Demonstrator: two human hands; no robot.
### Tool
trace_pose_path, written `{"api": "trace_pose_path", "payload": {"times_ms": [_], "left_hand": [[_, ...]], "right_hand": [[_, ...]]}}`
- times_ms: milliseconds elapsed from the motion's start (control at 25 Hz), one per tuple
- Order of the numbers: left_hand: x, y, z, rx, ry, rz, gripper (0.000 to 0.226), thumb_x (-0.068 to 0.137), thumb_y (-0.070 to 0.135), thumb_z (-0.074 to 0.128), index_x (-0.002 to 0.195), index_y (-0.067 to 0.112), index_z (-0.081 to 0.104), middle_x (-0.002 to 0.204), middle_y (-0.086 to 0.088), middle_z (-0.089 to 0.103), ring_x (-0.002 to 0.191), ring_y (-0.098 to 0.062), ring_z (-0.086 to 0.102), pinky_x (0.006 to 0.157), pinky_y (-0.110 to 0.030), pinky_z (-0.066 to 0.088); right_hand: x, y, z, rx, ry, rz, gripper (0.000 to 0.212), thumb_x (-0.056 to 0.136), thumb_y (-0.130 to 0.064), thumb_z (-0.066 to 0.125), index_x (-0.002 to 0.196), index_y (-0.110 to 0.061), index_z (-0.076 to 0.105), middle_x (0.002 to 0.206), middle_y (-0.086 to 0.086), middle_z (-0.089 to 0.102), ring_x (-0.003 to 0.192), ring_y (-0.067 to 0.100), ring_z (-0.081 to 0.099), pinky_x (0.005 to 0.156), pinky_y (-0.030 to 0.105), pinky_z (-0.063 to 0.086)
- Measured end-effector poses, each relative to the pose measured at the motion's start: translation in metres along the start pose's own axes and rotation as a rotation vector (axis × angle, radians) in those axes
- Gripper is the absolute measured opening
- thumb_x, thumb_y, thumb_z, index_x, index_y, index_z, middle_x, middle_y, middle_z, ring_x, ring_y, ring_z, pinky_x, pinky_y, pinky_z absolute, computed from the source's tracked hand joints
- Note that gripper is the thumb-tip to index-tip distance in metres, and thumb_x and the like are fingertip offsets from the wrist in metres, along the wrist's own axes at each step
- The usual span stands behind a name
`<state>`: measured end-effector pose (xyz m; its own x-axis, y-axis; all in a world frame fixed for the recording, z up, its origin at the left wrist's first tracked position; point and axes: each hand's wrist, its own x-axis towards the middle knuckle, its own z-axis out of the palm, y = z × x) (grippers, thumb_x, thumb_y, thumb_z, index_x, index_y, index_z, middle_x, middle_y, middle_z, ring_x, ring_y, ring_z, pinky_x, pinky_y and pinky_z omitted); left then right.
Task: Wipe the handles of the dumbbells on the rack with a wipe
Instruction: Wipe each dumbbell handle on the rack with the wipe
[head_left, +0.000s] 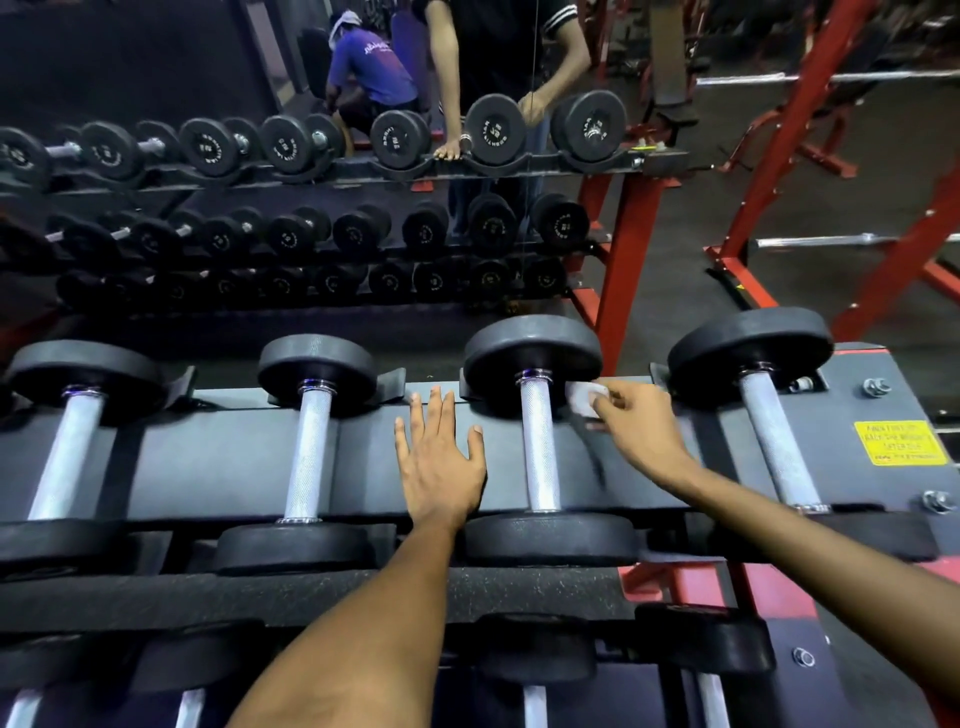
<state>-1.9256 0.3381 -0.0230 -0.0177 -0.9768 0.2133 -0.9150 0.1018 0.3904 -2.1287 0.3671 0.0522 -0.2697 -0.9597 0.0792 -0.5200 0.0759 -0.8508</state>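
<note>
So the wipe (586, 397) is pinched in the fingers (613, 396) of the right hand (641, 428), a small white wad held right up at the far end of a dumbbell handle (539, 447), just beside it on its right and pretty much touching, tucked under the far weight plate (532, 353). That handle is the third of four on the top tier, and its long axis runs away from the person, far plate to near plate, so the whole bare length of knurled steel lies toward the body from where the wipe sits. Looks like a pull back along the bar is what's called for next, though that's only a guess. The right hand is the nearer one by far; its wrist is bent and the forearm is reached in from the lower right, crossing over the gap before the fourth handle (774, 441). The left hand (441, 457) is laid flat on the rack (228, 457), fingers straight and spread, nothing held, just left of the same handle, probably as a brace. A mirror behind the rack shows more dumbbells.
</note>
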Motion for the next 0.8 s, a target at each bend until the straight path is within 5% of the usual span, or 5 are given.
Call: {"api": "trace_pose_path", "payload": {"times_ms": [80, 160, 280, 480, 800], "left_hand": [[0.001, -0.001, -0.001, 0.001, 0.004, -0.002, 0.061, 0.1, 0.044, 0.031, 0.154, 0.02, 0.019, 0.162, 0.005, 0.013, 0.149, -0.013, -0.006, 0.121, -0.036, -0.009], [0.0, -0.001, -0.001, 0.005, -0.003, -0.003, 0.061, 0.1, 0.045, 0.029, 0.154, 0.021, 0.019, 0.162, 0.006, 0.012, 0.149, -0.013, -0.007, 0.121, -0.036, -0.01], [0.0, 0.0, 0.001, 0.022, 0.003, 0.002, 0.066, 0.095, 0.049, 0.019, 0.154, 0.02, 0.019, 0.162, 0.005, 0.013, 0.149, -0.013, -0.006, 0.12, -0.035, -0.011], [0.001, -0.001, 0.0, 0.012, -0.009, -0.007, 0.061, 0.099, 0.046, 0.027, 0.155, 0.021, 0.017, 0.162, 0.006, 0.011, 0.149, -0.013, -0.007, 0.12, -0.036, -0.011], [0.0, 0.002, -0.003, -0.022, 0.001, -0.004, 0.061, 0.1, 0.043, 0.033, 0.154, 0.02, 0.021, 0.162, 0.006, 0.013, 0.149, -0.013, -0.006, 0.12, -0.035, -0.011]], "right_hand": [[0.009, -0.023, 0.01, 0.595, -0.118, 0.503, 0.031, 0.09, 0.008, 0.042, 0.067, -0.01, 0.051, 0.07, 0.006, 0.052, 0.06, 0.017, 0.051, 0.08, 0.045, 0.053], [0.016, -0.046, 0.012, 0.728, -0.248, 0.666, 0.026, 0.092, 0.002, 0.042, 0.07, -0.01, 0.049, 0.069, 0.005, 0.046, 0.058, 0.015, 0.045, 0.066, 0.033, 0.054], [0.017, -0.076, 0.022, 0.613, -0.349, 0.574, 0.022, 0.087, -0.007, 0.053, 0.067, -0.015, 0.051, 0.067, -0.001, 0.045, 0.06, 0.011, 0.04, 0.057, 0.024, 0.034], [0.027, -0.075, 0.029, 0.517, -0.357, 0.572, 0.023, 0.075, 0.003, 0.051, 0.059, -0.013, 0.045, 0.073, 0.003, 0.044, 0.073, 0.016, 0.039, 0.082, 0.039, 0.039], [0.011, -0.04, 0.028, 1.108, -0.412, 0.699, 0.035, 0.063, -0.011, 0.051, 0.094, 0.005, 0.054, 0.089, 0.018, 0.06, 0.071, 0.028, 0.059, 0.077, 0.042, 0.047]]}}
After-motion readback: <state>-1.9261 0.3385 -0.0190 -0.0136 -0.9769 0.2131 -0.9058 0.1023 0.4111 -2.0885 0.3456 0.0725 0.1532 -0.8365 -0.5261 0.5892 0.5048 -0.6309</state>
